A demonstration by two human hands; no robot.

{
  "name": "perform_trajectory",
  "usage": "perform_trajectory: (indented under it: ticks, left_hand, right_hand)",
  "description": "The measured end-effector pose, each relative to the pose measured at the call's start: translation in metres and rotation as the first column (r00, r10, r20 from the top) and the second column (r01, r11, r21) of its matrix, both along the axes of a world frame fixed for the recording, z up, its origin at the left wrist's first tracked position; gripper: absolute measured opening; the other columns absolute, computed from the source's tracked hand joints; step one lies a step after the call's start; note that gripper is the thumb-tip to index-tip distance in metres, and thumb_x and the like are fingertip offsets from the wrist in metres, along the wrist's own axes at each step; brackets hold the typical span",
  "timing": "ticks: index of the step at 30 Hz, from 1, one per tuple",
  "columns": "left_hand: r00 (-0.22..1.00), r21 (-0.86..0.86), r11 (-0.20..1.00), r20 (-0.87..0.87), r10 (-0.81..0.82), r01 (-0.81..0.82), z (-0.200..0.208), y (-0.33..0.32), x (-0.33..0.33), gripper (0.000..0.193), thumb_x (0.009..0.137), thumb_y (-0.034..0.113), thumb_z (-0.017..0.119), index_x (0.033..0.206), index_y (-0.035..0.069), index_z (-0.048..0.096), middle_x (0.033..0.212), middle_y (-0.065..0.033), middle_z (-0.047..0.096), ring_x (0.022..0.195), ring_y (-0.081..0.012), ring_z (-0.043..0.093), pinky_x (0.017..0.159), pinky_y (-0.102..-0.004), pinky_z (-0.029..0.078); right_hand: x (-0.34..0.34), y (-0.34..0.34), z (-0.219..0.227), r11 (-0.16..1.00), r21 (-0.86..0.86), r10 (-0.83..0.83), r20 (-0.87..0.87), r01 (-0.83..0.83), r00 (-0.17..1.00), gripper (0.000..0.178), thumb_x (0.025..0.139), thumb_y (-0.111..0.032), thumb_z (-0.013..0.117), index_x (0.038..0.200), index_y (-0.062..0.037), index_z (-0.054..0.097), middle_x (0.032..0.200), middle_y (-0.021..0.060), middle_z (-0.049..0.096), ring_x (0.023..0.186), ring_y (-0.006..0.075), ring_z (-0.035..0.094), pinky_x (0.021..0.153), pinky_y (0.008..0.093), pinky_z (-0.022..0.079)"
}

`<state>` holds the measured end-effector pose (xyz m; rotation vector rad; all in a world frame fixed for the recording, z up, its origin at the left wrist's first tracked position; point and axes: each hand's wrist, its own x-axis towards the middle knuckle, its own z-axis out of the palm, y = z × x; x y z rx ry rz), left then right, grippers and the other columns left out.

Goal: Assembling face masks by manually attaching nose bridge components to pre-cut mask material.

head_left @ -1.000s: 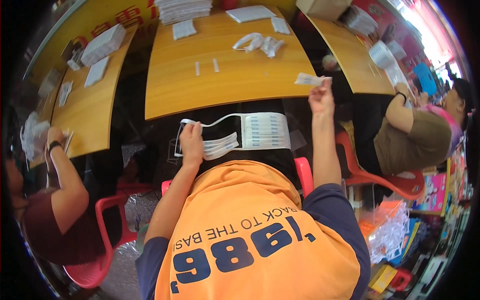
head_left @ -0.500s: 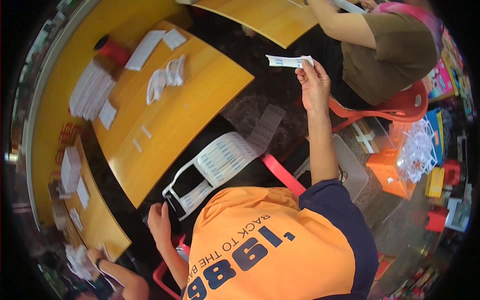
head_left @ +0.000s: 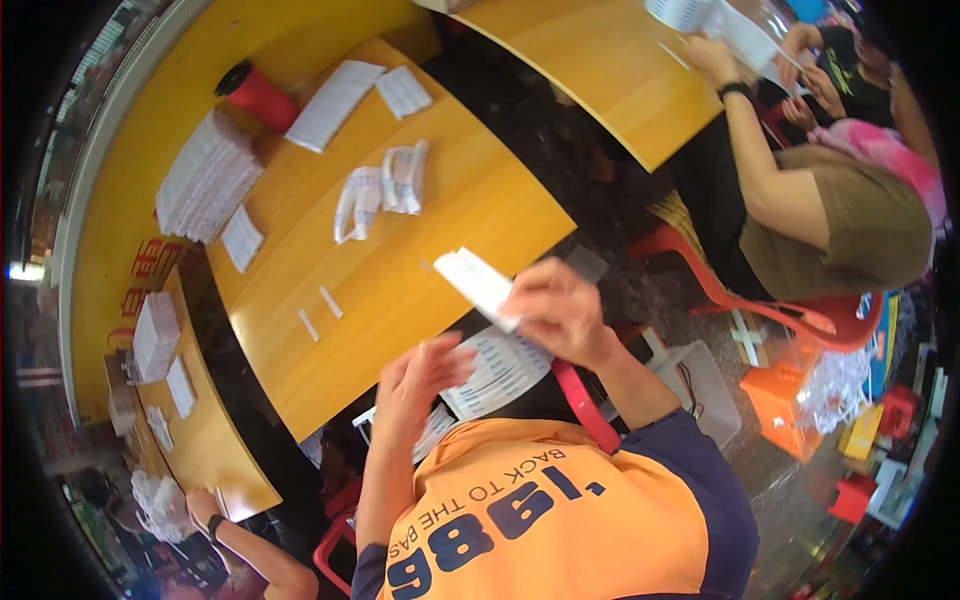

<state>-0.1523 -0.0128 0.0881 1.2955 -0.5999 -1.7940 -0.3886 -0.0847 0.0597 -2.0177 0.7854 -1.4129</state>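
My right hand (head_left: 560, 312) pinches a small bundle of white paper strips (head_left: 472, 280) above my lap, near the table's edge. To its left, my left hand (head_left: 415, 385) is raised with its fingers apart, slightly blurred and holding nothing visible. Beneath both hands, a white sheet with rows of blue print (head_left: 500, 378) rests over my lap, partly covered by my hands and shirt. On the wooden table (head_left: 400, 310) beyond lie curved bundles of printed white strips (head_left: 404, 178) and two loose narrow strips (head_left: 331, 302).
White paper stacks (head_left: 208, 180) stand at the table's far left beside a red cylinder (head_left: 257, 92). A person in a brown top (head_left: 850, 225) sits on a red chair (head_left: 800, 325) at right. An orange bin (head_left: 785, 405) stands below. Another person's arm (head_left: 255, 550) shows at lower left.
My right hand has come in from the far right with the strip bundle. My left hand has risen from beside my lap toward it. The view has shifted.
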Motion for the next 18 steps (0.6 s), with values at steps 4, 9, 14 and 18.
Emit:
perform_trajectory:
  ticks: [4,9,14,18]
  left_hand:
    - [0.925,0.083,0.98,-0.324,0.198,-0.181,-0.008,-0.032,-0.009,0.038,0.103,0.022,0.054,0.129,-0.005,0.054,0.114,-0.0207,0.069,0.099,-0.0248,0.07,0.089,-0.0365,0.056]
    - [0.944,-0.006,0.986,-0.288,0.159,-0.168,-0.008,-0.026,0.016,0.037,0.101,0.017,0.057,0.131,-0.004,0.054,0.117,-0.0206,0.068,0.105,-0.029,0.069,0.092,-0.0411,0.057]
    - [0.948,-0.069,0.967,-0.226,0.224,-0.245,-0.021,-0.021,0.028,0.03,0.098,0.014,0.061,0.124,-0.002,0.061,0.107,-0.0124,0.071,0.098,-0.0222,0.07,0.089,-0.036,0.056]
    - [0.973,-0.337,0.935,0.151,0.173,-0.114,-0.025,-0.013,0.03,0.02,0.096,0.008,0.063,0.114,-0.002,0.066,0.092,-0.0072,0.072,0.083,-0.0149,0.069,0.077,-0.0293,0.055]
  right_hand:
    - [0.032,0.007,0.01,0.955,-0.12,0.265,-0.063,-0.271,0.962,0.031,0.073,-0.001,0.079,0.103,-0.0091,0.073,0.102,0.0063,0.063,0.085,0.0236,0.066,0.072,0.033,0.055]
    - [0.044,0.015,0.016,0.965,-0.089,0.232,-0.146,-0.246,0.962,0.037,0.076,0.005,0.071,0.111,-0.0069,0.071,0.114,0.0104,0.065,0.093,0.0244,0.068,0.078,0.0336,0.057]
    - [0.045,0.013,0.026,0.882,0.466,0.142,-0.126,-0.068,0.982,0.034,0.088,0.007,0.06,0.12,-0.0019,0.068,0.114,0.0128,0.067,0.102,0.0192,0.066,0.087,0.0289,0.053]
    - [0.08,0.012,0.027,0.768,0.635,0.081,0.026,-0.079,0.996,0.025,0.093,-0.002,0.065,0.118,0.0004,0.068,0.106,0.0074,0.068,0.092,0.0093,0.065,0.078,0.0227,0.052]
